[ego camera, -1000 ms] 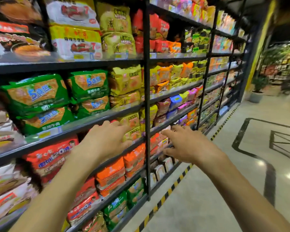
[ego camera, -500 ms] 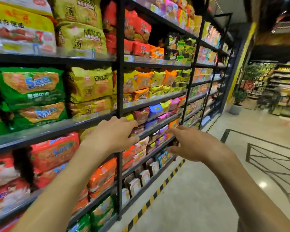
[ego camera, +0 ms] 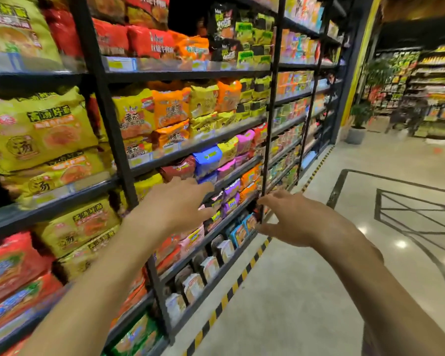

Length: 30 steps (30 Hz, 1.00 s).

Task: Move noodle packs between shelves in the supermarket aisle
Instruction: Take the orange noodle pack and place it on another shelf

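Here, stacked noodle packs [ego camera: 41, 129] run lengthwise along the shelf [ego camera: 62, 204].

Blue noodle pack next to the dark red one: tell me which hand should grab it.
Left, probably. The left hand reaches open just below the blue noodle pack, in the same bay. The right hand hovers lower, beside the next black upright, farther away.

Black upright [ego camera: 267, 140] splits shelf bays; packs [ego camera: 207, 160] fill shelves; aisle floor [ego camera: 306, 291] open.
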Motion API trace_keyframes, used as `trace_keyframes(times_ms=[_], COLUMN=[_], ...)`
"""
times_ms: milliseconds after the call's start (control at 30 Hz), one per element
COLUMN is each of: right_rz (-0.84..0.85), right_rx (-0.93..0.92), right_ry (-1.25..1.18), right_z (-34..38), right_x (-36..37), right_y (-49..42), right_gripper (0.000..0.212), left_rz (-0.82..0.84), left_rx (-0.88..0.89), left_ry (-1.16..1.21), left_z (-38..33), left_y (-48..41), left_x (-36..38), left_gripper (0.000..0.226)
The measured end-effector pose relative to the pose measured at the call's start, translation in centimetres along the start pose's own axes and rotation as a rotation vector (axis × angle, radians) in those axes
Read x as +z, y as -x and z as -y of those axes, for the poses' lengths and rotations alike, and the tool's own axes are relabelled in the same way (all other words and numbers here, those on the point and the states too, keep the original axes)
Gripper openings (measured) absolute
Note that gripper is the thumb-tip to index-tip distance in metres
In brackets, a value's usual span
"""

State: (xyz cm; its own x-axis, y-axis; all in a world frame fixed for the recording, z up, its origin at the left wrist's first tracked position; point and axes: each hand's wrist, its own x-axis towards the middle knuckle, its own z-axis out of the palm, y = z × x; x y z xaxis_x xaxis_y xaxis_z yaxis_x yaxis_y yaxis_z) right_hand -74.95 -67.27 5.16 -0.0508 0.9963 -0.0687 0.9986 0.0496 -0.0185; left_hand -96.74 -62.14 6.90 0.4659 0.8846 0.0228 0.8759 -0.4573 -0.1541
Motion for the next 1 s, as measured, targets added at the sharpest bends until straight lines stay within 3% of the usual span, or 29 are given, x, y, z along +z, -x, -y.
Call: trace_keyframes(times_ms=[433,567,1000], right_rz=[-0.009,0.029,0.028], right_rx=[0.006,-0.015,-0.007], right_ry=[0.074,0.04,0.06], right_z=[-21.4,-26.0,-37.9], right_x=[-0.6,0.0,-0.5], right_y=[-13.9,-17.5,-33.2], right_gripper=[0.059,0.063,0.06], left_rz=[-0.01,0.059,0.04], left_rx=[-0.088,-0.051,-0.049], left_ry=[0.025,0.06,0.097], left_z=[-11.3,-13.9,-16.3], left_y=[-21.8,-26.8,-46.9], left_x=[-0.2,-0.1,2.2], left_gripper=[0.056,0.056,0.06])
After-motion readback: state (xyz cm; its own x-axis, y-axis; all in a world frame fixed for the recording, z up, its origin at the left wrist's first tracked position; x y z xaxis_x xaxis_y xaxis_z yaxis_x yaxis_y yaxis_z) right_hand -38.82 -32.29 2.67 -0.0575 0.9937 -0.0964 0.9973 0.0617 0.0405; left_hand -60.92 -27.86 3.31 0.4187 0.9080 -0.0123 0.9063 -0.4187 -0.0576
